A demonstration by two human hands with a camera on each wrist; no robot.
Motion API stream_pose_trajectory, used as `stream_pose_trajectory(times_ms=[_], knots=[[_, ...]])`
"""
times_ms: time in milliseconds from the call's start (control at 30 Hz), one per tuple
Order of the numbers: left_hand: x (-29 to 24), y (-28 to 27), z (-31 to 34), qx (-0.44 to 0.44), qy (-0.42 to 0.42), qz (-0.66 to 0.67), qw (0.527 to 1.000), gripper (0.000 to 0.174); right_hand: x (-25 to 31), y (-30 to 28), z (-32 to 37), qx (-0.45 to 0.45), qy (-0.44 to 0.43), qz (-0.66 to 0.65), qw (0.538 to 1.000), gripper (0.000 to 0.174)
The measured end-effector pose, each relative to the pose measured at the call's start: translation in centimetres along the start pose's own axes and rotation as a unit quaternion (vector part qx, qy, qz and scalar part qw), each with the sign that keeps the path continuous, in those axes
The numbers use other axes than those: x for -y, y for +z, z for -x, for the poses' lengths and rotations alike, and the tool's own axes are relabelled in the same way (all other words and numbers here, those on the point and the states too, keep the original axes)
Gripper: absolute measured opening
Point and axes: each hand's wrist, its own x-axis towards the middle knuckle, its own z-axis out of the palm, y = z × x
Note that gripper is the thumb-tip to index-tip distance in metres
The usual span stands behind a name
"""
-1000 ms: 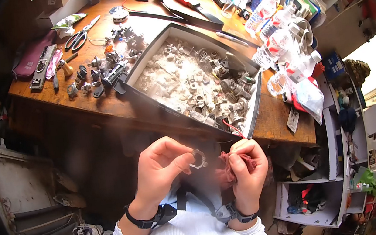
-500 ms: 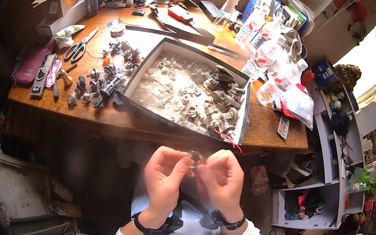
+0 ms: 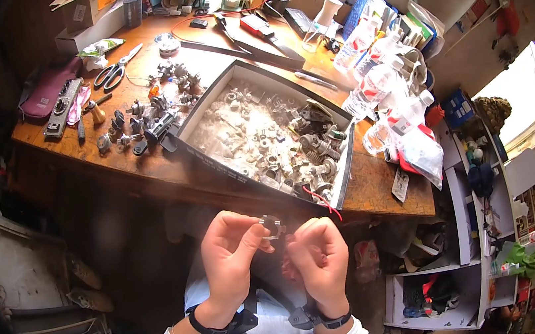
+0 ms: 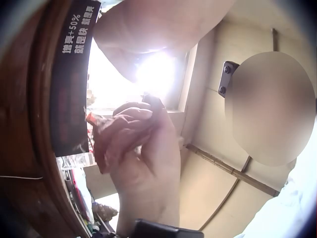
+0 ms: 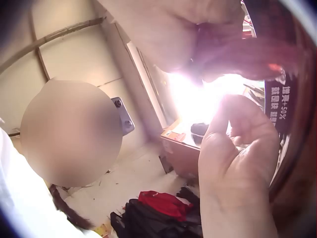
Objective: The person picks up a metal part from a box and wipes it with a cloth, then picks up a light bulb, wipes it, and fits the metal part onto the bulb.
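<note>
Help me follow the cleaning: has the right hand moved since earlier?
Yes. The right hand, gripping the cloth, shifted left, from under the box corner to beside the metal part in the left hand.

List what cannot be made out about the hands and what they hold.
- Small metal part, pinched by the left hand: too small in the head view; lost in glare in both wrist views.
- Red cloth in the right hand: mostly hidden behind that hand in the head view; blurred in the right wrist view.
</note>
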Motion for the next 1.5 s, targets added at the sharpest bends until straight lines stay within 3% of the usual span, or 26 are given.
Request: stream_pose_trajectory(times_ms=[67,233,333,433,500,567,633,900,1033,1100,1200,1433,1500], knots=[[-0.2,0.1,0.1,0.008,0.026,-0.036,0.999,0.013,0.3,0.3,0.1,-0.048,0.0,-0.019,0.999,0.015],[0.2,0.6,0.5,0.002,0.064,-0.055,0.996,0.013,-0.1,0.3,0.1,-0.021,0.015,-0.01,1.0,0.014],[0.5,0.8,0.6,0.001,0.093,-0.065,0.994,0.013,-0.4,0.6,0.1,-0.033,0.024,-0.081,0.996,0.014],[0.7,1.0,0.9,0.006,0.107,-0.075,0.991,0.013,-1.0,1.2,0.0,-0.072,0.0,-0.1,0.992,0.014],[1.0,1.0,1.1,0.013,0.105,-0.079,0.991,0.013,-1.2,1.6,0.0,-0.111,-0.073,-0.046,0.99,0.015],[1.4,0.9,1.1,0.019,0.146,-0.117,0.982,0.013,-1.2,1.6,-0.1,-0.108,-0.081,-0.015,0.991,0.015],[1.2,1.0,1.1,0.014,0.141,-0.088,0.986,0.014,-1.0,1.6,-0.1,-0.097,-0.091,0.044,0.99,0.015],[1.1,0.9,0.8,0.041,0.113,-0.085,0.989,0.014,-0.5,1.3,-0.2,-0.107,-0.108,0.055,0.987,0.016],[0.9,0.5,0.5,0.035,0.105,-0.085,0.99,0.013,-0.6,0.6,0.0,-0.076,-0.056,0.073,0.993,0.015],[0.7,0.3,0.1,0.003,0.068,-0.014,0.998,0.012,-0.6,0.6,0.1,-0.053,-0.025,0.091,0.994,0.014],[0.5,0.4,-0.2,-0.005,0.04,0.003,0.999,0.012,-0.8,0.8,0.3,-0.095,-0.008,0.013,0.995,0.014],[0.7,-0.1,-0.3,0.053,-0.075,0.093,0.991,0.011,0.3,0.9,-0.3,-0.071,-0.014,0.036,0.997,0.015],[0.7,-0.6,-0.5,0.094,-0.185,0.19,0.96,0.01,0.1,0.8,-0.3,-0.068,-0.014,0.027,0.997,0.015]])
